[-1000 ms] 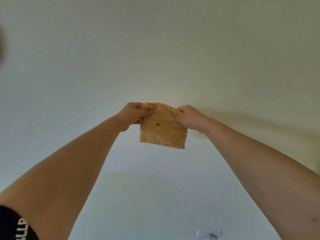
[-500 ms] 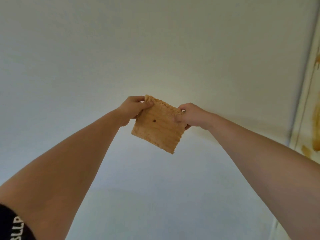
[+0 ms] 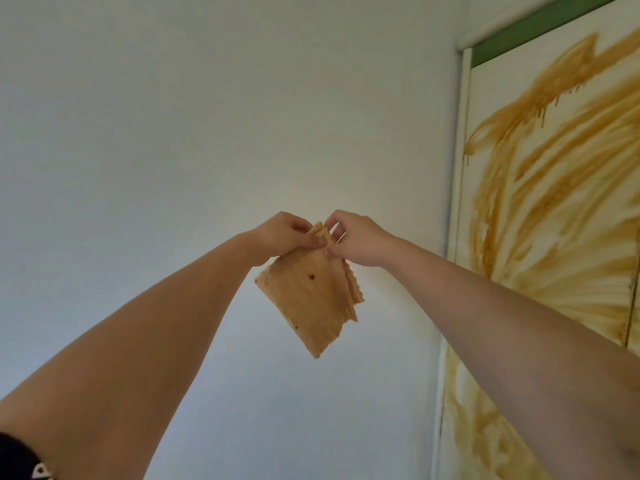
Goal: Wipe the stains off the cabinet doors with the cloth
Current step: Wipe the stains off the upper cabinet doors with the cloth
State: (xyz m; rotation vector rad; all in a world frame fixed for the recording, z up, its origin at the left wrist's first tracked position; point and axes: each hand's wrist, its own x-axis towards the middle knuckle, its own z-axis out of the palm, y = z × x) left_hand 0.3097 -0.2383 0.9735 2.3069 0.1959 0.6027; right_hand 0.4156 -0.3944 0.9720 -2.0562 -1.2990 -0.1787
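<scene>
A tan, stained cloth (image 3: 311, 299) hangs folded in front of a plain wall, held up at arm's length. My left hand (image 3: 284, 235) pinches its top corner. My right hand (image 3: 356, 237) grips the same top edge just beside it, fingertips nearly touching the left ones. A small dark spot shows on the cloth's face. At the right stands a white cabinet door (image 3: 561, 334) smeared with broad yellow-brown stains (image 3: 554, 188) that fan out and drip. The cloth is apart from the door, well to its left.
The pale wall (image 3: 173, 133) fills the left and middle. A white frame edge (image 3: 459, 168) borders the cabinet door, with a green strip (image 3: 540, 26) along its top. A second door seam shows at the far right.
The view has swung right, bringing the stained cabinet door into sight. My hands have come together at the cloth's top, and the cloth now hangs folded and tilted.
</scene>
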